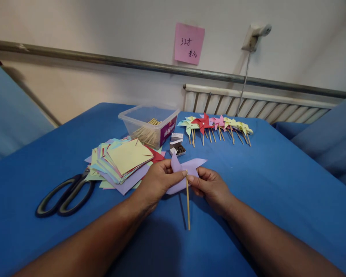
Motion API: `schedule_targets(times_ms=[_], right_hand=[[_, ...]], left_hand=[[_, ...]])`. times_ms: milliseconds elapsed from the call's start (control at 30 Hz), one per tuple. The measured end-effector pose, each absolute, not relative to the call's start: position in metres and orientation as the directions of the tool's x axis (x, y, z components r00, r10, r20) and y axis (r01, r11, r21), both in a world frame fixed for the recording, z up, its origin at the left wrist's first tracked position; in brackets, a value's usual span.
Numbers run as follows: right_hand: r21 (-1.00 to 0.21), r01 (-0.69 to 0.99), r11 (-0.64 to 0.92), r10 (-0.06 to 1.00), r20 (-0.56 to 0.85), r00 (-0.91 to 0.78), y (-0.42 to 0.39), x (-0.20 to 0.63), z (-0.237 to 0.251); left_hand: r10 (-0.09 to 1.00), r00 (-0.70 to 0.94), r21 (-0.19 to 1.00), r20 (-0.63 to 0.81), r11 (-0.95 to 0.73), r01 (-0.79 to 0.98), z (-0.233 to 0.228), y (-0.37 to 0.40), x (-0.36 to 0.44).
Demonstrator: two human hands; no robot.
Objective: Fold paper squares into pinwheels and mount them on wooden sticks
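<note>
My left hand (157, 181) and my right hand (209, 186) meet over the blue table, both pinching a lilac paper pinwheel (186, 167) at its centre. A thin wooden stick (187, 207) hangs down from the pinch point, held upright against the pinwheel's back. The thumb and forefinger of each hand press at the top of the stick. The pinwheel's blades spread up and to the right of my fingers.
A stack of coloured paper squares (123, 161) and black scissors (65, 194) lie at the left. Behind stand a clear plastic box of sticks (150, 125), a small box of pins (178, 148) and a row of finished pinwheels (216, 125). A radiator (256, 104) runs along the wall.
</note>
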State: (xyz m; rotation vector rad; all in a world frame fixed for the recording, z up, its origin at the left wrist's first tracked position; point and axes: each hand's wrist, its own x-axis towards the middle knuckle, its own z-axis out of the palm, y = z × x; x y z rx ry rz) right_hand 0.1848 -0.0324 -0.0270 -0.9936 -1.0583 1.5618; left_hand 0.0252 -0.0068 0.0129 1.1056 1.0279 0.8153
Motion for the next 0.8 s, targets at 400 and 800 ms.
schedule_targets(times_ms=[400,800], right_hand=[[-0.974,-0.189,-0.125,0.977,-0.089,-0.192,-0.0321,0.1858,-0.0291],[-0.979,-0.172,-0.113,0.979,-0.080,-0.188,-0.0342,0.1838,-0.0249]], left_hand=[[0.912,0.315,0.960,-0.264,0.281,-0.008,0.0113,-0.0051,0.0254],[0.902,0.353,0.963,-0.249,0.269,-0.008,0.0114,-0.0057,0.0228]])
